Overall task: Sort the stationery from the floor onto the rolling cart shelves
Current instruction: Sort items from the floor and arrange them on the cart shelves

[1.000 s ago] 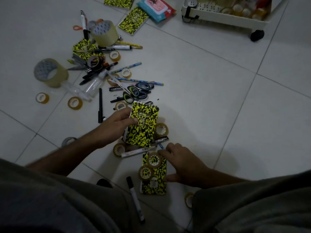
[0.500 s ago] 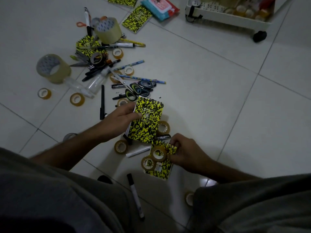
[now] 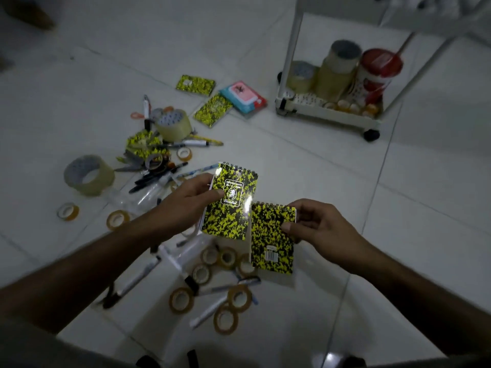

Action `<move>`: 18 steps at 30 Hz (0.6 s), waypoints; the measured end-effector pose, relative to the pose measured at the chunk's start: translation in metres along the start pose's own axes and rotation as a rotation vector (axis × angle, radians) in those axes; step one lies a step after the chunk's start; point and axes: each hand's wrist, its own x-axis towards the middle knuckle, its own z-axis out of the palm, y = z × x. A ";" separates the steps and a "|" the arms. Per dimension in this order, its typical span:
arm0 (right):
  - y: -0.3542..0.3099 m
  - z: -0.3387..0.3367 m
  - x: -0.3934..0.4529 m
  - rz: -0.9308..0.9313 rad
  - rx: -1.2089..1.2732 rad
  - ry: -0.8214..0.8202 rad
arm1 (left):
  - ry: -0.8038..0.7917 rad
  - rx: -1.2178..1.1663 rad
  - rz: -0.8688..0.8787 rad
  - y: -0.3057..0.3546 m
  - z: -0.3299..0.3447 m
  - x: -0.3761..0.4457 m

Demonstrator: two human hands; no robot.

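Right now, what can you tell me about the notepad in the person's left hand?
The left notepad is a small pad with a glossy cover mottled yellow and black, a white printed emblem near its middle and a black wire spiral along its top edge. White page edges show at its left side. It is held up off the floor, roughly upright and tilted slightly, cover facing the camera. The left hand grips its left edge, thumb on the cover. Its lower right corner overlaps or meets the right hand's pad.
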 end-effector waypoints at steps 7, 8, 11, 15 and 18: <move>-0.105 -0.062 0.029 -0.221 -0.008 0.205 | 0.017 -0.061 0.169 0.116 -0.017 0.041; -0.123 -0.072 0.031 -0.262 -0.004 0.244 | 0.014 -0.080 0.201 0.136 -0.017 0.045; -0.179 -0.097 0.034 -0.391 0.018 0.367 | -0.022 -0.121 0.302 0.194 -0.015 0.055; -0.250 -0.127 0.037 -0.503 0.053 0.520 | -0.074 -0.157 0.441 0.275 -0.009 0.062; -0.299 -0.142 0.038 -0.574 0.136 0.564 | -0.074 -0.188 0.523 0.327 0.002 0.068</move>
